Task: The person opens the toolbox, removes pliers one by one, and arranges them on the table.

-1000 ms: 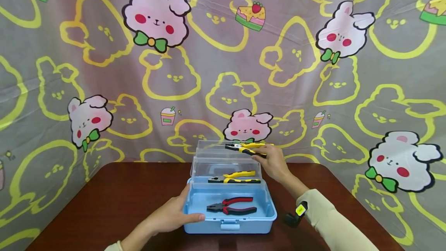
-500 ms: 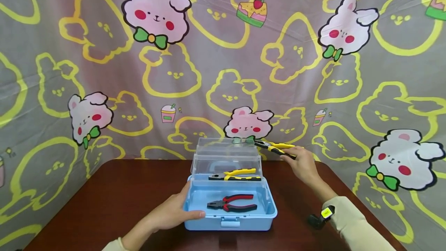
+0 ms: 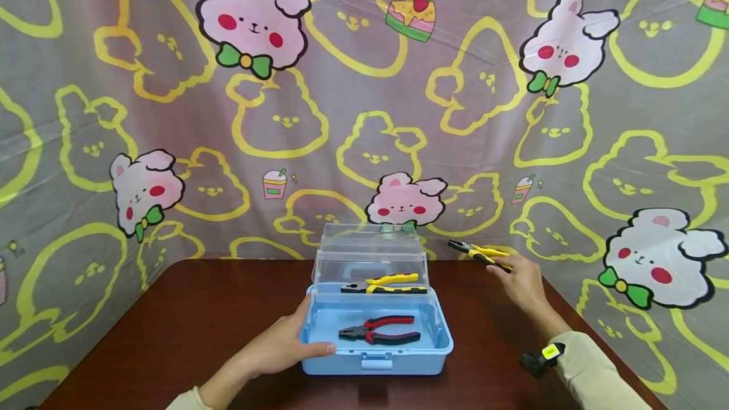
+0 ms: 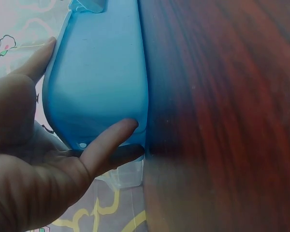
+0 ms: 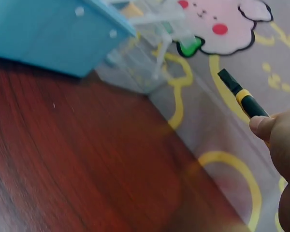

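In the head view, my right hand (image 3: pixel 521 277) holds a pair of pliers (image 3: pixel 478 254) by its yellow-and-black handles, right of the toolbox. The dark jaws of these pliers point left, over the table's far right part. My left hand (image 3: pixel 287 340) rests against the left side of the light-blue toolbox (image 3: pixel 376 366), thumb at the front corner and fingers along the side wall. Red-and-black pliers (image 3: pixel 378 330) lie in the bottom of the box. Behind them, a second yellow-and-black pair of pliers (image 3: pixel 387 283) lies on the clear upper tray.
The clear lid (image 3: pixel 370 239) of the toolbox stands raised at the back. Under everything is a dark red-brown table (image 3: pixel 228 309), with a patterned bunny curtain (image 3: pixel 342 93) hanging close behind and at both sides.
My right hand has carried the yellow-and-black pliers from in front of the raised lid out to the right and slightly lower. My left hand and the toolbox stay put.
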Tool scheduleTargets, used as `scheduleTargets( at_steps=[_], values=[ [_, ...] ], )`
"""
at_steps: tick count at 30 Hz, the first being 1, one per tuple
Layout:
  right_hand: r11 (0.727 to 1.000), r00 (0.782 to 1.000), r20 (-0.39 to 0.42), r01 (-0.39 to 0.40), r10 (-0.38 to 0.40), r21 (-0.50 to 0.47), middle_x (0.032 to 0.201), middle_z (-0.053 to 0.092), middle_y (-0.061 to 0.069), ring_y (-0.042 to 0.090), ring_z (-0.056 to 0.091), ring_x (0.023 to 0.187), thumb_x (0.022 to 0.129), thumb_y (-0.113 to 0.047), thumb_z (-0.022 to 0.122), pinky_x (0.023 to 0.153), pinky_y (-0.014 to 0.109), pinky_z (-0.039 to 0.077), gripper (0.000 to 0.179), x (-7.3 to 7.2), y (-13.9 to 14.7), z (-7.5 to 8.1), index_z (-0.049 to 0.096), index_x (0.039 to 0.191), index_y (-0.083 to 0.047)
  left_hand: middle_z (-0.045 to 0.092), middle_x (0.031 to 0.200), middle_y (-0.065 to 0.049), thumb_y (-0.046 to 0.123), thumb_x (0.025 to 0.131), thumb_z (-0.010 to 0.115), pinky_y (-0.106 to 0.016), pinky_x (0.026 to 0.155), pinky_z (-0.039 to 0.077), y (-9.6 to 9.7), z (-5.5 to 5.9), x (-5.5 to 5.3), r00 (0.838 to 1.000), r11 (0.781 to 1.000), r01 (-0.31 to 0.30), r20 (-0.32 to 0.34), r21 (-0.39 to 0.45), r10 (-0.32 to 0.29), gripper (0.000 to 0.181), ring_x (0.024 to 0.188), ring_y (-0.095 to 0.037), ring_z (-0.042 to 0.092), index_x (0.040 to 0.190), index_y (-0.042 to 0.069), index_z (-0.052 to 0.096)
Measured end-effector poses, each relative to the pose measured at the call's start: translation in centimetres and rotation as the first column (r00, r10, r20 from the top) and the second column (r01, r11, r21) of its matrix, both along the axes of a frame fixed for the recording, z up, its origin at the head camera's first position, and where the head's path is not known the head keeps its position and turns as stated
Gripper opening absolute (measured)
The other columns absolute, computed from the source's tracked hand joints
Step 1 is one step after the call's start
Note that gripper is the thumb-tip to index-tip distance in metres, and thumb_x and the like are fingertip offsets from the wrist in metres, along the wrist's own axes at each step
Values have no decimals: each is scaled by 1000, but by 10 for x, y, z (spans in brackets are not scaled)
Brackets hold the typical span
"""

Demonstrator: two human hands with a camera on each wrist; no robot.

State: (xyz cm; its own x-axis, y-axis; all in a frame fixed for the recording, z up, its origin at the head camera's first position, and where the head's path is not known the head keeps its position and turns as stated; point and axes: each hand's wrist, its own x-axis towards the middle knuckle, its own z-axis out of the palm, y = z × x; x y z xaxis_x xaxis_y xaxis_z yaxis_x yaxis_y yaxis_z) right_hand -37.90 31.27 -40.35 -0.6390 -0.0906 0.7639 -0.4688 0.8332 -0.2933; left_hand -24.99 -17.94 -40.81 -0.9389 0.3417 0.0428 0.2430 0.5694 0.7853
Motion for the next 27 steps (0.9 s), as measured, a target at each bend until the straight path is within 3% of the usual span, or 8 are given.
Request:
scheduleTargets(
  at_steps=[12, 22, 27],
  values=[
    [997, 988, 140, 66, -70, 29, 101, 73, 26, 48, 67, 97, 82, -7, 86, 80, 62, 49, 23, 0, 18, -21, 79, 99, 6, 47, 148, -28, 53, 86, 81, -62, 98, 47, -1, -3, -1, 1000, 1000, 4, -1, -4, -4, 120, 120, -35, 57, 165, 4, 5],
    [998, 988, 139, 61, -65, 32, 99, 73, 25, 49, 67, 95, 79, -6, 88, 77, 62, 50, 23, -2, 24, -33, 80, 97, 6, 46, 149, -28, 54, 86, 81, -63, 99, 46, -1, 0, 1, 1000, 1000, -11, 5, -20, 11, 121, 121, -36, 56, 165, 2, 6],
    [997, 977, 201, 65, -72, 39, 103, 73, 26, 50, 66, 98, 82, -9, 87, 77, 63, 50, 25, -2, 26, -37, 79, 101, 6, 45, 150, -28, 54, 85, 82, -63, 100, 45, 0, -1, 1, 999, 999, -31, 15, -33, 31, 122, 123, -36, 55, 165, 2, 6]
  ],
)
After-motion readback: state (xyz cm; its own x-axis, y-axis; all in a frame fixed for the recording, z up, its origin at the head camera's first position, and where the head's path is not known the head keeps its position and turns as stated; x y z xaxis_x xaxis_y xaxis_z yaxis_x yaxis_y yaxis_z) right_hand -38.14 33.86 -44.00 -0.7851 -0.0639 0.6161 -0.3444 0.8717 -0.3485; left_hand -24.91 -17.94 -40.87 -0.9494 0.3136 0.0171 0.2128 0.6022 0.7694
